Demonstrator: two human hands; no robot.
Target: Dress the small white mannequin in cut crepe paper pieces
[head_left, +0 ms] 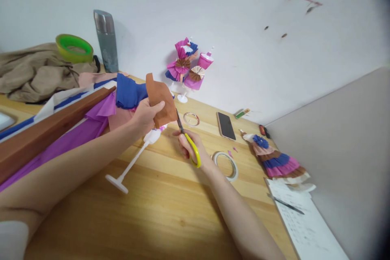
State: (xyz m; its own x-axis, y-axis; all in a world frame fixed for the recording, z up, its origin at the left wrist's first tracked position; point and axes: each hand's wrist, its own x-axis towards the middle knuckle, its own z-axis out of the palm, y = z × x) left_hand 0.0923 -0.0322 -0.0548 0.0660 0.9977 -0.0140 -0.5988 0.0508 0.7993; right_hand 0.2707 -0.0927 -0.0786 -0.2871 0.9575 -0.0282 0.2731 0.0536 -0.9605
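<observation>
My left hand pinches a piece of brown crepe paper above the table, thumb on its front face. In my right hand is a pair of yellow-handled scissors, their blades at the paper's right edge. Whether the blades are parted I cannot tell. Below the left hand a white doll stand lies on its side, its upper end partly hidden by the hand and paper. Behind the left hand rests folded blue crepe paper, beside long brown and purple strips.
Two decorated mini dress forms stand by the wall, near a flask and green-cored tape on brown cloth. To the right are a phone, tape rolls, a ruffled dress form and a paper sheet with a pen.
</observation>
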